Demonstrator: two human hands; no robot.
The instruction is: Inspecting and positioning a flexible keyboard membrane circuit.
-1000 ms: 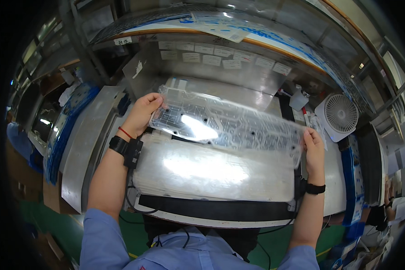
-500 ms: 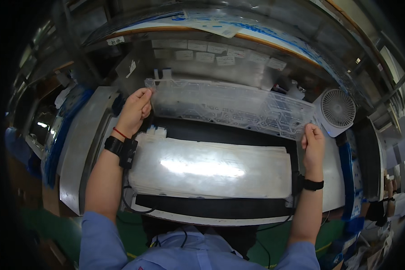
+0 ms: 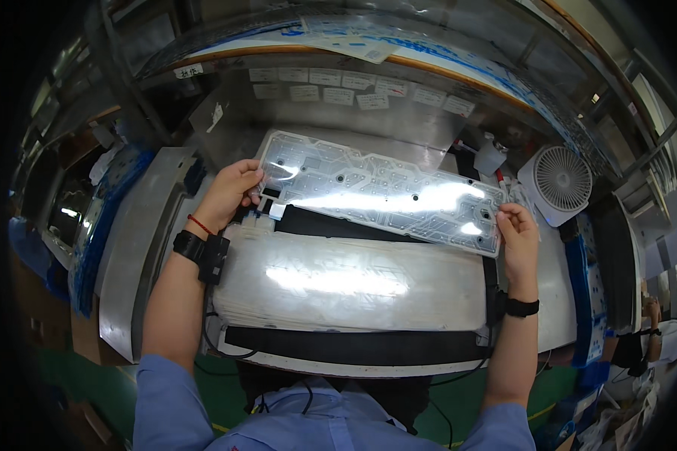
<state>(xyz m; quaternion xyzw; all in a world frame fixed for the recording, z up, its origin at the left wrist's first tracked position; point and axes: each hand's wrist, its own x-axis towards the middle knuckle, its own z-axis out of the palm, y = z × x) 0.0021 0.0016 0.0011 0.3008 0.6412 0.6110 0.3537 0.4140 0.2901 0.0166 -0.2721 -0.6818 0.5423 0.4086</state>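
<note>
Head view: a clear membrane sheet [image 3: 380,192], long and printed with pale circuit traces and dotted with small dark holes, hangs lifted above a workbench, held by its two short ends and tilted so its right end sits lower. It catches a bright glare along its middle. The left hand [image 3: 229,194] pinches the sheet's left edge, thumb on top and fingers curled beneath, close to a small white tab at the sheet's corner. The right hand [image 3: 517,239] grips the right edge the same way, fingers closed on the film. Both wrists wear dark bands; the left one also carries a thin red cord, and a cable runs down from its strap.

Just below the sheet lies a stack [image 3: 353,282] of similar glossy sheets, resting on a black mat [image 3: 353,347] that shows as dark strips along its far and near sides. Mat and stack sit on a metal bench [image 3: 128,263]. A white fan [image 3: 560,184] stands at the right, near the right hand, with a small white bottle [image 3: 490,156] beside it. A row of paper labels [image 3: 338,94] lines the metal back panel behind the sheet. Blue sleeves enter from the lower edge.
</note>
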